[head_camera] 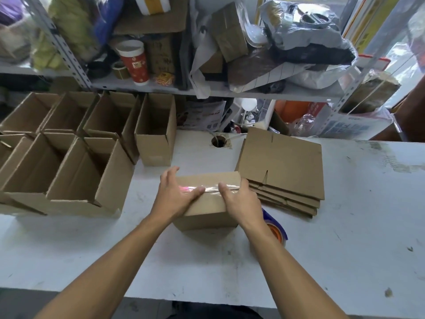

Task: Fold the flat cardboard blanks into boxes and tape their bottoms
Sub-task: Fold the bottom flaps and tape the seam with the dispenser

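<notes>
Both your hands lie flat on the box (208, 203) at frame centre: left hand (176, 194) and right hand (239, 199) press spread fingers onto the clear tape (210, 188) along its seam. Flat blanks (282, 166) stack just right; finished boxes (76, 146) fill the left.

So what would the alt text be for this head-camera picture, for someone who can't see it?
Two bare hands, left hand and right hand, press flat on a strip of clear tape along the upturned bottom of a cardboard box on a white table. Open finished boxes stand to the left, flat blanks are stacked to the right, and a tape roll lies beside the right wrist.
</notes>
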